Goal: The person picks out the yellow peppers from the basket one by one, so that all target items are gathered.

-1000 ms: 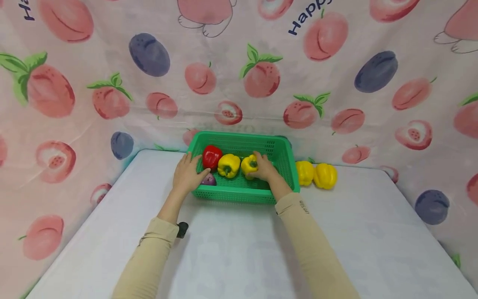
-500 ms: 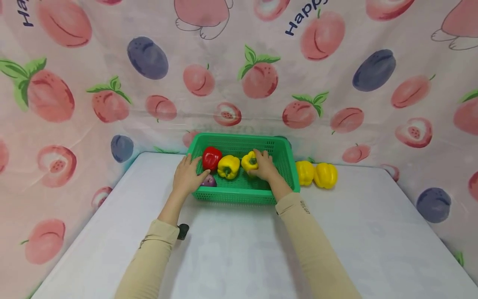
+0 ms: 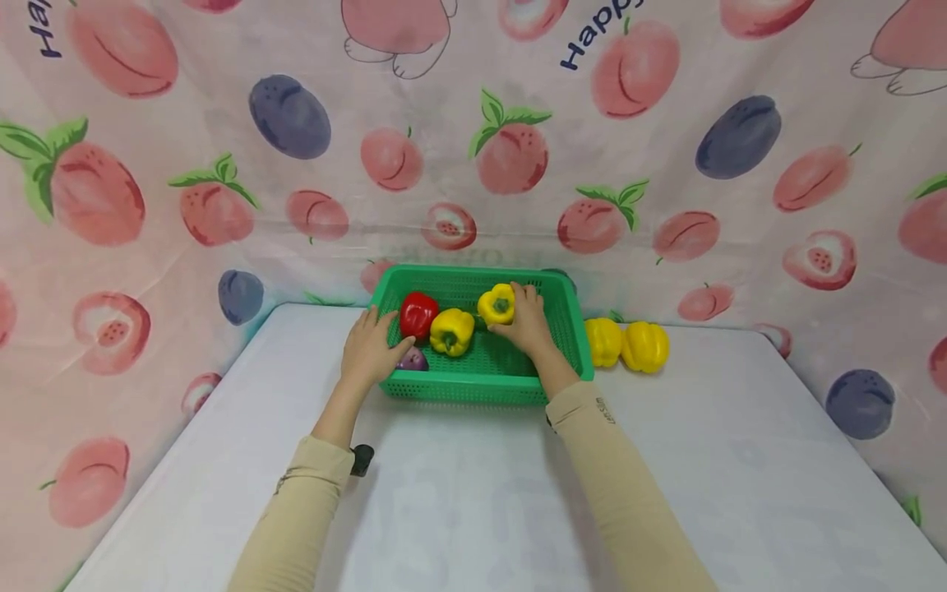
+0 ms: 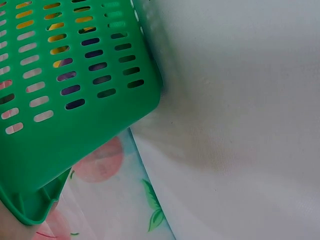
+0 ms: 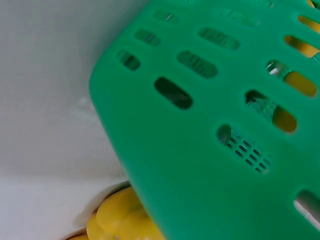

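In the head view, a green perforated plastic basket (image 3: 473,390) stands at the back of the white table. My right hand (image 3: 529,325) reaches inside it and grips a yellow bell pepper (image 3: 496,304), stem towards me, near the back wall. Another yellow bell pepper (image 3: 452,332) lies to the left, beside a red bell pepper (image 3: 418,316). A purple onion-like vegetable (image 3: 413,359) sits in the front left corner, partly hidden by my left thumb. My left hand (image 3: 367,346) rests over the basket's left rim, fingers spread. Both wrist views mostly show the basket's outer walls.
Two more yellow bell peppers, a nearer one (image 3: 645,347) and one against the basket (image 3: 604,342), lie on the table (image 3: 473,493) right of it. A fruit-printed cloth (image 3: 459,123) hangs behind and along the sides.
My right hand has shifted the gripped yellow bell pepper slightly back, towards the far wall of the basket, and tilted its stem towards me. My left hand stays at the left rim.
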`<state>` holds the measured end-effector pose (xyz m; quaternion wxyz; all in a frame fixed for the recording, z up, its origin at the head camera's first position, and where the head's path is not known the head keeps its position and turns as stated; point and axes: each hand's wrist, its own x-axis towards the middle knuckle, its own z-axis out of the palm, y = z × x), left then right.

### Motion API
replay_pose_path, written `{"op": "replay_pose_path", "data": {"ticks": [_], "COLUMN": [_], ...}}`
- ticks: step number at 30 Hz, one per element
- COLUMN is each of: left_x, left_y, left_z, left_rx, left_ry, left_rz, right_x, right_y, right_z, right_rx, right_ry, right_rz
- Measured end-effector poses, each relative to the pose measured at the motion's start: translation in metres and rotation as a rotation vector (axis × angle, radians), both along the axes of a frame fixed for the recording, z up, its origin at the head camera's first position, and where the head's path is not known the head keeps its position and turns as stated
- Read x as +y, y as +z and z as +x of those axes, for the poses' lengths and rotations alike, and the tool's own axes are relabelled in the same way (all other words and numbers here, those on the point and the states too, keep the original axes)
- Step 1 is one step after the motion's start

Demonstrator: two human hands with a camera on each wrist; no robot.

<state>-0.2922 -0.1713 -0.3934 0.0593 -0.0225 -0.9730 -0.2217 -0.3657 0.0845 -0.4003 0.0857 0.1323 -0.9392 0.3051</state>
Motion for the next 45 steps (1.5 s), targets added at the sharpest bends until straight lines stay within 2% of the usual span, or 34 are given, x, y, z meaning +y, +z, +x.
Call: {"op": "replay_pose_path", "data": {"ticks": [4,12,19,27,34,42,45], "left_x": [-0.001,0.0,0.0,0.0,0.0,0.0,0.001], "left_y": [-0.001,-0.001,0.0,0.002,0.005,-0.001,-0.001], "left_z": [0.001,0.0,0.002,0.002,-0.002,-0.002,0.0], "left_rx": [-0.003,-0.009,-0.002,-0.008,0.003,-0.004,-0.008], "left_ry": [-0.001,0.001,0.002,0.004,0.0,-0.005,-0.004], "left_rz": [0.002,0.001,0.003,0.013,0.006,0.006,0.007], "right_x": [0.0,0.0,-0.001,-0.002,-0.006,-0.007,-0.005], "right_y": [0.0,-0.001,0.002,0.005,0.008,0.012,0.014], "right_z": [0.001,0.002,0.002,0.006,0.007,0.015,0.018], "right_rx": [0.041,0.073,0.137,0.153,0.224,0.201,0.188], "right_ry": [-0.005,-0.015,-0.027,-0.039,-0.016,-0.024,-0.025], "right_rz": [-0.01,-0.109,-0.128,-0.177,-0.217,-0.346,-0.361]}}
